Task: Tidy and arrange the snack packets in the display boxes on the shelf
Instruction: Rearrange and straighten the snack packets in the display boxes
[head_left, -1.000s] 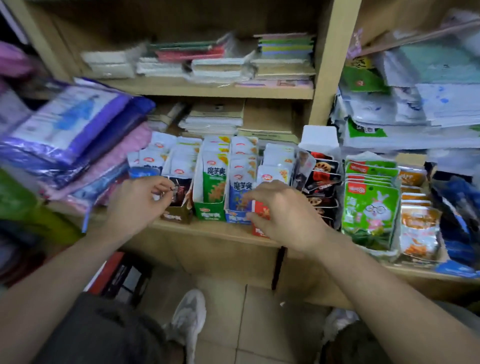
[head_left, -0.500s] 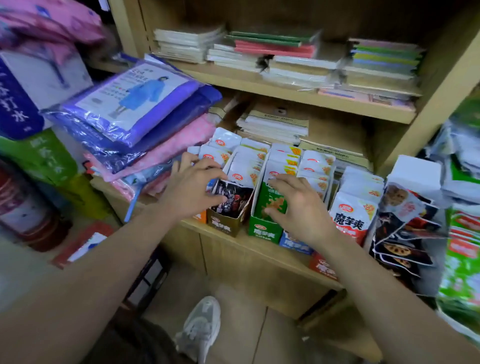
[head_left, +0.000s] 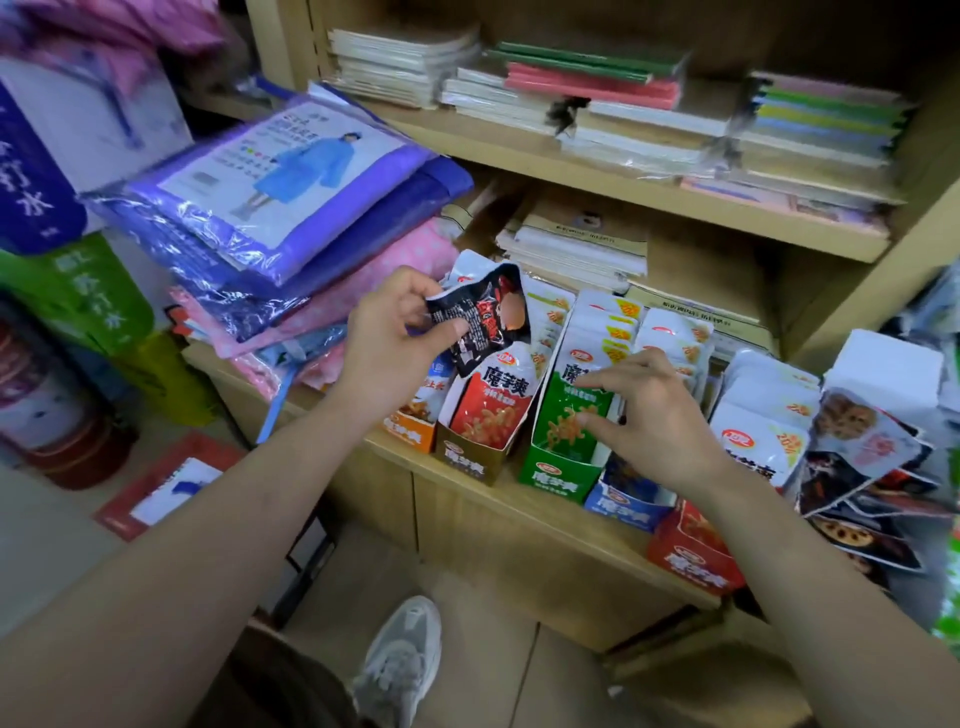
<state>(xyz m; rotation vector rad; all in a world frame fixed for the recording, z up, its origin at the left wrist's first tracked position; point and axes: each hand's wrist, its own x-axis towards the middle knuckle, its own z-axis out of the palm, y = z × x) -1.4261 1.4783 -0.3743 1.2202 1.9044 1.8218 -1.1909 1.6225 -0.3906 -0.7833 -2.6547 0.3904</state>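
Observation:
A row of small display boxes stands along the shelf's front edge: an orange box, a brown box, a green box, a blue box and a red box, each packed with upright snack packets. My left hand holds a black snack packet lifted above the brown box, whose front packet is red. My right hand rests with fingers spread on the green packets in the green box.
Bagged raincoats are piled left of the boxes. More black snack packets and a white box crowd the right. Notebooks lie behind, stationery stacks on the shelf above. My shoe stands on the tiled floor below.
My left hand has pulled the black packet up out of the brown box, showing a red packet behind it. My right hand stayed on the green box's packets.

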